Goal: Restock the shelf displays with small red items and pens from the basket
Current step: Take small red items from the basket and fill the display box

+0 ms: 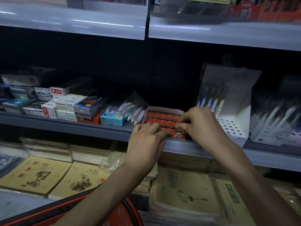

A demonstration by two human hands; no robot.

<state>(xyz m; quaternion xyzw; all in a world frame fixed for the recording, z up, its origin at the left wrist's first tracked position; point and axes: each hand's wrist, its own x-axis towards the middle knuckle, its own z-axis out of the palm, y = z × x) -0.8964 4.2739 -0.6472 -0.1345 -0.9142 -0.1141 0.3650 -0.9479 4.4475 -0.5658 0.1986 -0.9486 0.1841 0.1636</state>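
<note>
At the front edge of the shelf (81, 126), the left hand (146, 139) and right hand (200, 123), fingers curled, pinch the front row of small red items (162, 119), which lies crosswise between them.

The grey shelf (114, 128) is showing smooth, matt painted metal, while the upper shelf front (73, 22) is gleaming glossy. The red display box (177, 135) of small red items (162, 119) is looking like lightly glossy printed cardboard, and the pen pack (133, 108) beside it is shining as clear plastic. The exercise books (32, 173) are showing matt yellowish paper, some under crinkled clear film (110, 159), and the red basket (128, 207) is looking like smooth plastic.
</note>
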